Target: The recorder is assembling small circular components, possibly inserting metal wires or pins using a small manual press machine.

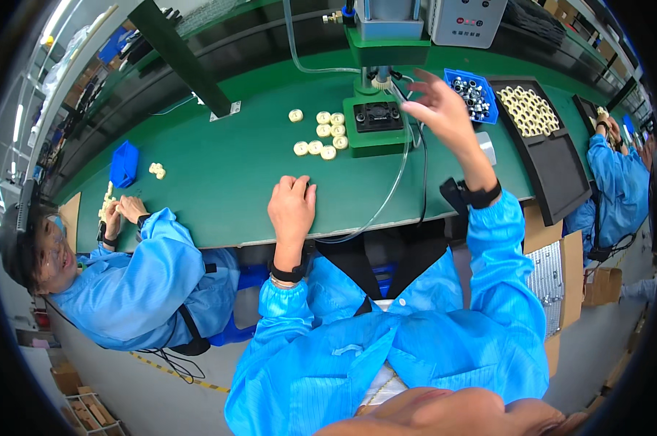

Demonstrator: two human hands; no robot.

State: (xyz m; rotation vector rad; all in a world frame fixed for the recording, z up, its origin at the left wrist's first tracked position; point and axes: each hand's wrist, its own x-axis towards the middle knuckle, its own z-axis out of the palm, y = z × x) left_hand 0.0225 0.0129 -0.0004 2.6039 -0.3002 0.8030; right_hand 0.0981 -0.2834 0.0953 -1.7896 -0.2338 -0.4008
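My right hand (441, 109) is raised with its fingers apart, between the press's green base (378, 145) and a blue bin of small metal-and-black parts (471, 102). It holds nothing that I can see. On the green table, nearer me, my left hand (292, 209) is closed, with bent fingers. A small dark thing shows by its thumb and fingertips, too little to name. Several cream round toothed parts (328, 152) lie left of the press. Under the press head, a cream part (381, 83) shows above the black fixture (377, 116).
A black tray (517, 123) of cream rings lies right of the blue bin. A clear hose (394, 190) and a black cable run down to the table's front edge. Co-workers sit at left and right; an empty-looking blue bin (124, 164) stands by the left one.
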